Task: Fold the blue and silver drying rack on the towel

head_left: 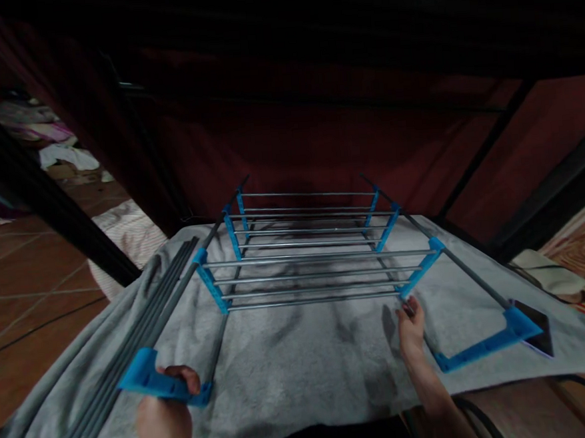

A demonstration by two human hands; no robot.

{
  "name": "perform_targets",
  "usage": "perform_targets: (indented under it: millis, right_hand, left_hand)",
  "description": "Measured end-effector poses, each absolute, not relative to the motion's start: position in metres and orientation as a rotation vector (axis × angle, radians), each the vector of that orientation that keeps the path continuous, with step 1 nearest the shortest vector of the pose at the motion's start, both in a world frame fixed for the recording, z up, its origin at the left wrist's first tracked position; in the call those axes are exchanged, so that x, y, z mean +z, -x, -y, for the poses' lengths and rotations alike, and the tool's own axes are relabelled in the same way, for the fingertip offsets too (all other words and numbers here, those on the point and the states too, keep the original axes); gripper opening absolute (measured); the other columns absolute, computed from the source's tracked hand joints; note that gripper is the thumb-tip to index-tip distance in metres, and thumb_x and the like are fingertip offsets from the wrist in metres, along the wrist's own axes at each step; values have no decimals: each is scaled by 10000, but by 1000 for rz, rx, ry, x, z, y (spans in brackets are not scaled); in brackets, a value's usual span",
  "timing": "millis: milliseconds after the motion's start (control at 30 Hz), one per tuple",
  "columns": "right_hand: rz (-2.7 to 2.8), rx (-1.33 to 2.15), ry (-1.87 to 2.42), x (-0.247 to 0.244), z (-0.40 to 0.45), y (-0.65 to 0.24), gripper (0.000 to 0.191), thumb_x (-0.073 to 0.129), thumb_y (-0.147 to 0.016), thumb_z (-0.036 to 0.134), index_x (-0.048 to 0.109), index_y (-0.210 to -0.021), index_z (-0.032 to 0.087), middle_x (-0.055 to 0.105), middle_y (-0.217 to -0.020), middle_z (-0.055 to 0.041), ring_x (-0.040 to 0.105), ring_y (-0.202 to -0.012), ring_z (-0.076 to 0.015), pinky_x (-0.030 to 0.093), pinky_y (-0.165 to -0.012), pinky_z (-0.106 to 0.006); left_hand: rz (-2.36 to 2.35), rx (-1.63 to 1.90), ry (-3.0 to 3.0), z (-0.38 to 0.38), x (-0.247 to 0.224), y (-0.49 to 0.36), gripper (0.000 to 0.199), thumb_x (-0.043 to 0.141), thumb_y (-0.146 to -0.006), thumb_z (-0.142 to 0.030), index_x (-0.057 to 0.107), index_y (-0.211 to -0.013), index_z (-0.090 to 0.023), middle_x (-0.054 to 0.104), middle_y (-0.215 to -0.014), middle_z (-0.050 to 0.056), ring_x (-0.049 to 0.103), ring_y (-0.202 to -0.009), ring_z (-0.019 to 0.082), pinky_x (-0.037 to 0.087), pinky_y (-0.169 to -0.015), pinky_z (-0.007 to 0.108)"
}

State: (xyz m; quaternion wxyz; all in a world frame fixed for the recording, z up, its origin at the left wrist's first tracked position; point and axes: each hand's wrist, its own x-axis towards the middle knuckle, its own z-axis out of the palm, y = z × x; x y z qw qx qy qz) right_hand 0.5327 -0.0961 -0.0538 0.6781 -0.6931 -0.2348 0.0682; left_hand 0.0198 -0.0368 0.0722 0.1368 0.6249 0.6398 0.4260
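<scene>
A rack of grey metal tubes and blue plastic brackets lies on its side on a grey blanket (307, 365), with crossbars (313, 301) running between its two sides. My left hand (164, 421) is closed around the blue end bracket (143, 373) at the near left corner. On the right, my right hand (411, 324) has its fingers wrapped around the lower side tube (430, 344), just below a blue bracket (421, 273). Another blue end bracket (486, 344) sits at the near right corner, touched by neither hand.
Several loose grey tubes (126, 354) lie side by side along the blanket's left. A dark flat device (536, 325) rests behind the right end bracket. Dark red fabric (317, 137) hangs behind the rack. Clothes (67, 154) are heaped at far left beyond a dark post (72, 214).
</scene>
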Motion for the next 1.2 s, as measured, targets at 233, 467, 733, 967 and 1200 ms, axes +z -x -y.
perform_targets:
  millis: [233,467,733,967,1200]
  right_hand:
    - [1309,149,1759,-85,132,-453,377,446,-880,296,651,-1180,196,630,-1236,-122,583,-1149,-275,453,-1025,-466]
    - [1771,-238,1853,-91,142,-429,444,368,-938,199,544,-1345,189,609,-1343,-137,558,-1228,-285,427,-1032,-467]
    - [1804,-332,1842,-106,139,-442,425,361,-940,245,546,-1319,187,638,-1289,-138,594,-1172,-294,437,-995,-452]
    - [1777,-293,1871,-115,136,-447,421,358,-928,274,577,-1284,226,656,-1283,-117,628,-1127,-301,450,-977,-461]
    - [1734,-269,1889,-119,136,-446,416,354,-937,295,595,-1270,235,653,-1291,-112,621,-1147,-300,459,-967,-461]
  left_hand:
    - [-1605,1402,-1373,41,77,-30,448,363,-892,-440,514,-532,-219,567,-553,48,529,-565,189,447,-575,311]
    - [-1525,1484,-1090,32,55,-18,387,478,-838,-513,554,-615,-207,607,-611,35,575,-601,189,486,-594,307]
    - [-2296,888,-1724,8,24,47,437,425,-891,-359,664,-1164,-115,611,-1232,217,588,-1132,361,475,-954,491]
    - [-2654,313,-1873,-13,35,64,516,306,-961,-272,488,-1389,-48,515,-1320,266,486,-1195,371,390,-986,508]
    - [-2613,10,-2005,-43,35,88,484,257,-960,-201,548,-1326,-74,579,-1240,223,527,-1138,347,417,-869,441]
